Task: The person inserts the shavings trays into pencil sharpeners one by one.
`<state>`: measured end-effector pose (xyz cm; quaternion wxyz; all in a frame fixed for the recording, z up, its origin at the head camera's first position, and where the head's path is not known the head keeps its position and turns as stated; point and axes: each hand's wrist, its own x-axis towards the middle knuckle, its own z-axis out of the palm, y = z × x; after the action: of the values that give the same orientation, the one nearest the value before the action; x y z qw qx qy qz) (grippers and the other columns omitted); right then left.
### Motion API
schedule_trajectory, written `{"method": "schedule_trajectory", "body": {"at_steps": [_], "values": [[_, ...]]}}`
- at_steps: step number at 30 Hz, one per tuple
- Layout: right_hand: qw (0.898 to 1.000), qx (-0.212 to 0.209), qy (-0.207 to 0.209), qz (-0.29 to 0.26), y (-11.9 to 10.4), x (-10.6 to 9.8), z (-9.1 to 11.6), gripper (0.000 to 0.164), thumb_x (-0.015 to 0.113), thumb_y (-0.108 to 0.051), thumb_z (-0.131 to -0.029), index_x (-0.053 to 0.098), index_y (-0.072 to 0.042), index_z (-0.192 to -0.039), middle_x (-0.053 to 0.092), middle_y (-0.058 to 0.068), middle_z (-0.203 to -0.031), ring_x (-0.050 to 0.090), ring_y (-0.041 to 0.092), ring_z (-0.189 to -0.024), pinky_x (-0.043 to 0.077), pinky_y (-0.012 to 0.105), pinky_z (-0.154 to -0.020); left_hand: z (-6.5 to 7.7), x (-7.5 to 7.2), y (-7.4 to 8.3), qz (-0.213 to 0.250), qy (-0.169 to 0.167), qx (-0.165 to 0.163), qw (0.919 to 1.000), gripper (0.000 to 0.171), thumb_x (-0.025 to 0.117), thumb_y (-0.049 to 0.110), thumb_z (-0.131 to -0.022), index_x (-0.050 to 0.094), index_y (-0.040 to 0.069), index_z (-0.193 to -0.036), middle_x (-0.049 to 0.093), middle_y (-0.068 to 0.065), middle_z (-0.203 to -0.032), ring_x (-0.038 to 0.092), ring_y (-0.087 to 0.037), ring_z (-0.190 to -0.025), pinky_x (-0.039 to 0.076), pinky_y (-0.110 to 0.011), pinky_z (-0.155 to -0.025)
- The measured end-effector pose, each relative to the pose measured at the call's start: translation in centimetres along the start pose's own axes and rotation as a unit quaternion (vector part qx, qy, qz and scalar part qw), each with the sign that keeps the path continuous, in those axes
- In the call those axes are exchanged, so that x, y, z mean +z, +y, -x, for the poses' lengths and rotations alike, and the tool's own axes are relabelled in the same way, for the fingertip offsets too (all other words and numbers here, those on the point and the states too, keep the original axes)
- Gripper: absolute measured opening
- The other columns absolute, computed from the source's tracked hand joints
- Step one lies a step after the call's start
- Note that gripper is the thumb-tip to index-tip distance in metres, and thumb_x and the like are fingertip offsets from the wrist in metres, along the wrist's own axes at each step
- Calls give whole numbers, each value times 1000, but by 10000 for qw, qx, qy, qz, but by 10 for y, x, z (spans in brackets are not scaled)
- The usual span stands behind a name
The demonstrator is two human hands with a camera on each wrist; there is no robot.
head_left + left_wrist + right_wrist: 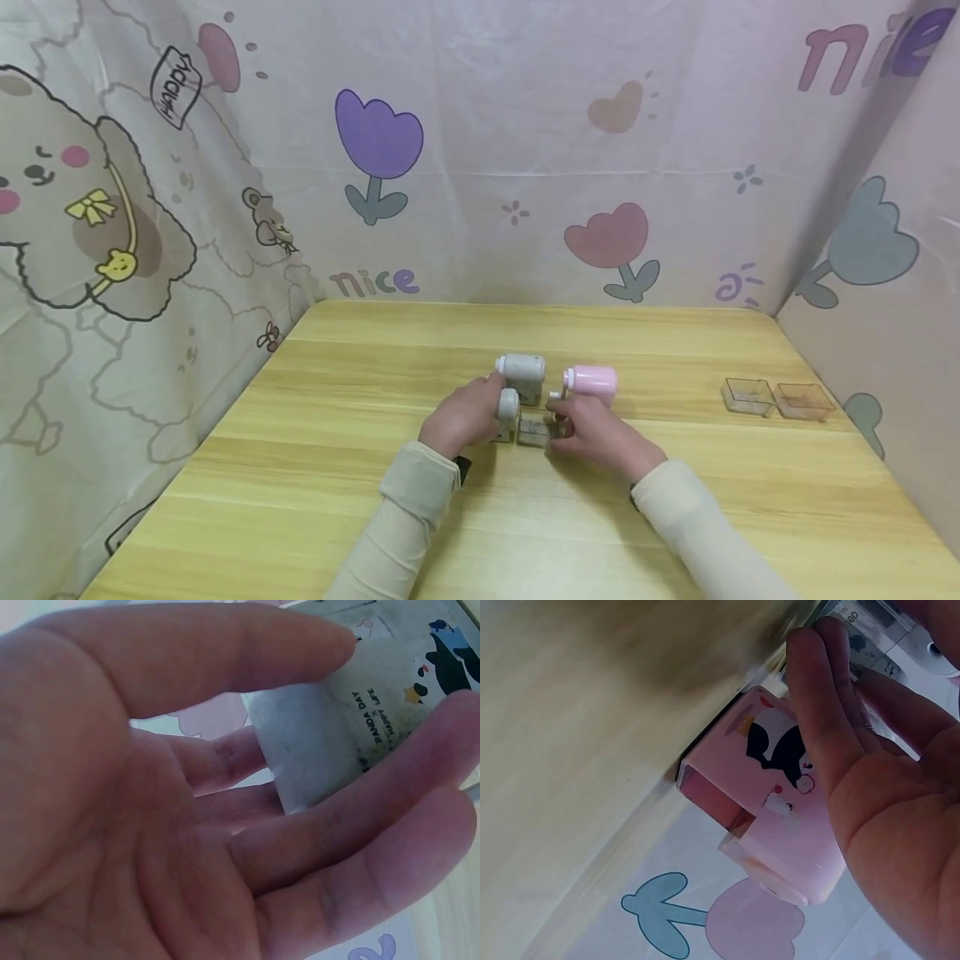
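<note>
My left hand (467,414) grips a grey pencil sharpener (508,404). In the left wrist view, thumb and fingers lie around the grey sharpener's (311,742) side, printed with pandas and small lettering. My right hand (600,432) holds a clear plastic drawer (534,430) by its end, thumb and fingers on either side; the right wrist view shows the clear plastic (866,626) at its fingertips. Just beyond the right hand lies a pink sharpener (594,380). An open recess shows in the pink sharpener (780,817). Another grey sharpener (523,367) stands behind the left hand.
Two more clear drawers, one colourless (748,397) and one orange-tinted (804,402), sit near the right edge of the wooden table (315,467). A printed cloth (480,125) hangs behind and along both sides.
</note>
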<state>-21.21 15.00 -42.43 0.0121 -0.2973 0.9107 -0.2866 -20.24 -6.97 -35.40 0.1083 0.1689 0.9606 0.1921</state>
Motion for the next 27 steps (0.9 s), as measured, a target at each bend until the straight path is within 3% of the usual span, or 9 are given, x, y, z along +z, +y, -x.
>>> {"method": "schedule_trajectory", "body": {"at_steps": [7, 16, 22, 27], "values": [[9998, 201, -30, -67, -2, 0, -3, 52, 78, -20, -75, 60, -1, -120, 60, 0, -87, 52, 14, -75, 47, 28, -65, -2, 0, 0, -79, 31, -11, 10000, 48, 67, -2, -78, 48, 6, -121, 54, -7, -96, 53, -21, -78, 46, -35, -63], [9999, 6, 32, 106, 0, 3, -5, 41, 78, -19, -75, 63, -4, -110, 60, -1, -83, 52, 13, -73, 46, 28, -66, -1, 1, 0, -54, 79, -19, 10000, 45, 68, 1, -79, 49, 6, -120, 55, -7, -95, 54, -21, -77, 46, -35, -62], [9999, -67, 47, 82, -2, 3, -3, 50, 78, -19, -75, 61, 0, -118, 63, 2, -91, 54, 14, -74, 47, 27, -66, -1, 2, 0, -62, 98, -17, 9999, 46, 68, 3, -79, 49, 6, -121, 55, -8, -96, 54, -20, -77, 47, -35, -63], [9996, -246, 85, 107, -4, 5, -4, 44, 78, -20, -75, 63, -2, -112, 62, 1, -88, 54, 15, -73, 47, 27, -65, 0, 3, 0, -57, 89, -26, 9999, 47, 68, 3, -80, 48, 6, -122, 56, -8, -97, 55, -20, -78, 47, -36, -65]]}}
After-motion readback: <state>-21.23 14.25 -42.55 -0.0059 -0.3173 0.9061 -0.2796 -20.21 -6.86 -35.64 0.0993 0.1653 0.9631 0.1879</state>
